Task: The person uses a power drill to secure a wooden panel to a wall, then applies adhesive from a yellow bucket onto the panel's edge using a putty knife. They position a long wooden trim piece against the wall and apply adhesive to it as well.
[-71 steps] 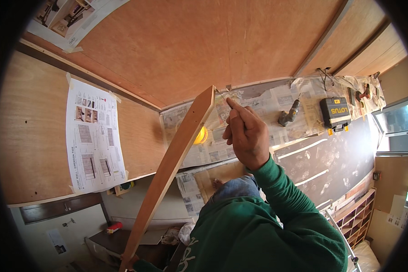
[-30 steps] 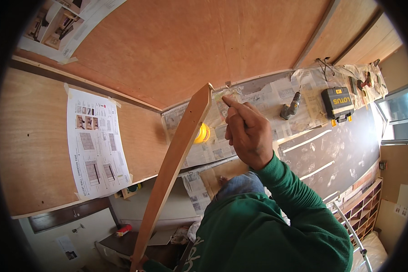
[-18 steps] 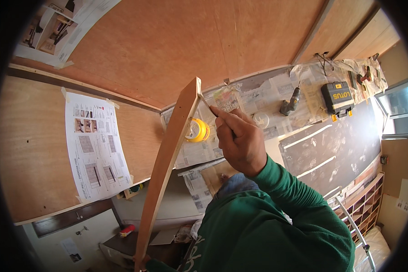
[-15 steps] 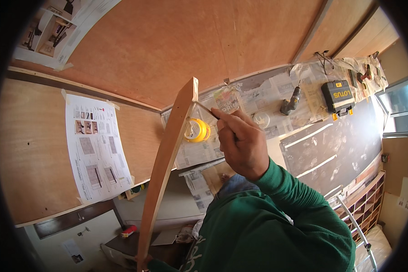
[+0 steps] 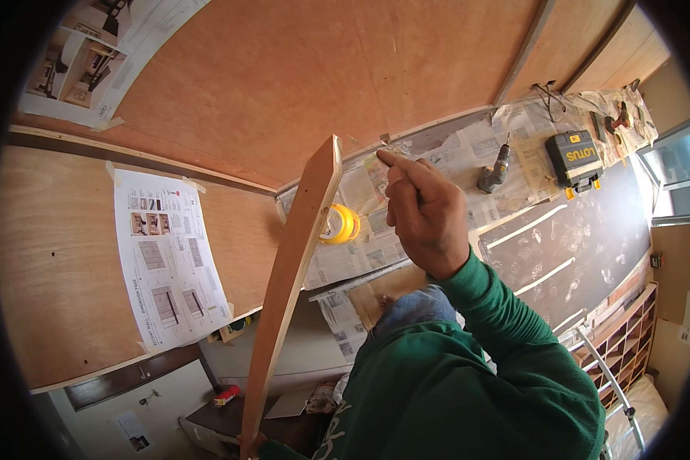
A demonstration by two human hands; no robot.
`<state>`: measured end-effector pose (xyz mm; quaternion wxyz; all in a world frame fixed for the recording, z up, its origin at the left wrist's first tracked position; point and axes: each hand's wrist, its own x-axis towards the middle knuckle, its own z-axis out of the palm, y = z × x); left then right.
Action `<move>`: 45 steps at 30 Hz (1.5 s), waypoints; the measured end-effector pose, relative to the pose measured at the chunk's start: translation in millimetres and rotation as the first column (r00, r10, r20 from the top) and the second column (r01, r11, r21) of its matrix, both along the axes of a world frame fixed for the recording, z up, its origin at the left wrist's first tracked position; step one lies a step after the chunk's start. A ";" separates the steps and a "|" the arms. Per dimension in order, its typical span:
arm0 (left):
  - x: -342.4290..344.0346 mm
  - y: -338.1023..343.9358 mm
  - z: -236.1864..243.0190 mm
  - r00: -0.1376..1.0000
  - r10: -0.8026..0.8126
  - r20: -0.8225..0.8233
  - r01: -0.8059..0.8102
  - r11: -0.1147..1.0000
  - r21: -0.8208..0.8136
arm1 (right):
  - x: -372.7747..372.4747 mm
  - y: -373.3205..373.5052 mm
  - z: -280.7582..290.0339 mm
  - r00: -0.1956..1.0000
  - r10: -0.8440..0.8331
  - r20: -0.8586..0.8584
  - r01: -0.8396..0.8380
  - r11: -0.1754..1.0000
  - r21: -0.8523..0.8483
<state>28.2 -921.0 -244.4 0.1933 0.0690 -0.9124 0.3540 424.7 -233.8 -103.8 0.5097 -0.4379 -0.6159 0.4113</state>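
A long, narrow wooden board (image 5: 291,276) rises from the lower left. Near its lower end, my left hand (image 5: 251,445) is wrapped around it, mostly hidden and at the picture's edge. Right of the board's top end, my right hand (image 5: 431,211) hangs in the air, apart from the wood. Its index finger points up and left, while the other fingers are curled around something I cannot make out. Between the board and that hand, a yellow container (image 5: 341,225) stands on newspaper (image 5: 360,253), partly behind the board.
A drill (image 5: 494,170) and a black tool case (image 5: 575,159) lie farther right on the paper-covered surface. Printed plans (image 5: 169,268) are taped to a plywood panel at left. A ladder (image 5: 613,383) and a compartmented wooden shelf (image 5: 629,337) stand at lower right.
My right hand has moved right, away from the board's top end. A thin piece between its fingertip and the board no longer shows. The board has shifted slightly right; my left hand stays on it.
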 end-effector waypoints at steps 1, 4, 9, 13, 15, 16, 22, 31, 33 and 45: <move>0.3 -0.4 -1.1 1.000 -0.001 -0.005 0.001 1.000 0.002 | 0.8 0.6 0.6 1.000 -0.002 0.007 0.002 1.000 0.005; -1.8 -2.3 -4.7 1.000 0.002 -0.005 -0.002 1.000 0.000 | -0.5 1.9 1.1 0.999 -0.021 -0.027 0.020 1.000 -0.006; -4.1 -9.2 -5.2 1.000 -0.002 -0.007 0.002 1.000 0.003 | -3.4 5.4 0.0 1.000 -0.010 -0.016 0.010 1.000 0.001; -5.4 -13.2 -3.5 1.000 0.003 -0.006 -0.003 1.000 -0.004 | -3.4 5.8 0.5 1.000 0.004 -0.003 -0.004 1.000 0.004; -5.8 -14.5 -3.7 1.000 0.005 -0.005 -0.005 1.000 -0.006 | -1.8 4.9 1.4 1.000 0.006 0.028 -0.007 1.000 0.017; -5.7 -15.0 -3.8 1.000 0.006 -0.008 -0.006 1.000 -0.003 | -0.5 4.4 1.8 0.999 0.005 0.052 -0.007 1.000 0.031; -2.8 -9.4 -1.6 1.000 0.013 -0.009 -0.013 1.000 0.003 | 4.0 3.3 2.5 0.995 0.017 0.100 -0.026 0.996 0.087; -1.6 -2.0 -3.1 0.999 0.040 0.002 -0.040 0.998 0.040 | 3.0 -0.6 -0.9 0.996 -0.084 -0.012 0.084 0.996 -0.033; -2.0 -14.0 -7.5 0.977 -0.206 -0.051 0.204 0.978 -0.041 | 3.4 -0.2 -2.4 0.995 -0.094 -0.040 0.092 0.994 -0.053; -2.3 -36.2 -14.0 0.990 -0.140 -0.007 0.139 0.986 -0.095 | 5.9 -1.7 1.3 0.998 -0.046 0.031 0.046 0.999 0.008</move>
